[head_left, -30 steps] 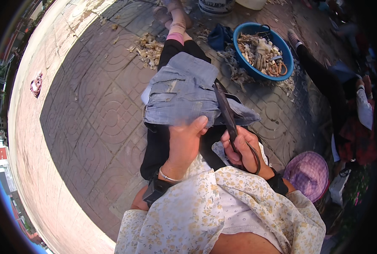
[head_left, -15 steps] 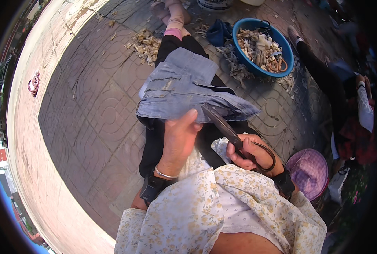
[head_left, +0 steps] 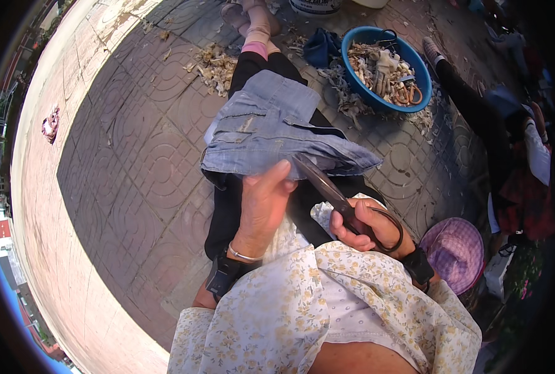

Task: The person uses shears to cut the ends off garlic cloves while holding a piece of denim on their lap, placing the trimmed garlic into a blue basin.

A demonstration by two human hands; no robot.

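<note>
A piece of blue denim (head_left: 259,128), with frayed slits and a folded seam, lies across my outstretched legs. My left hand (head_left: 264,202) pinches its near edge, thumb on top and fingers underneath. In my right hand (head_left: 371,225) is a pair of dark scissors (head_left: 324,185), fingers and thumb around the looped handles. The blades point up and left, and their tips touch the denim just right of my left thumb. The blades look closed together or nearly so.
To the far right stands a blue basin (head_left: 386,106) holding scraps, a glove and orange-handled scissors. Dark blue cloth (head_left: 322,48) lies beside it. Pale scraps (head_left: 215,70) litter the paving. A purple checked hat (head_left: 452,255) sits by my right arm. Another person's leg (head_left: 461,87) stretches beyond the basin.
The scissors' tips have shifted slightly left along the denim's edge, and the blades look more closed. My right hand moved a little left with them; the left hand stays in place.
</note>
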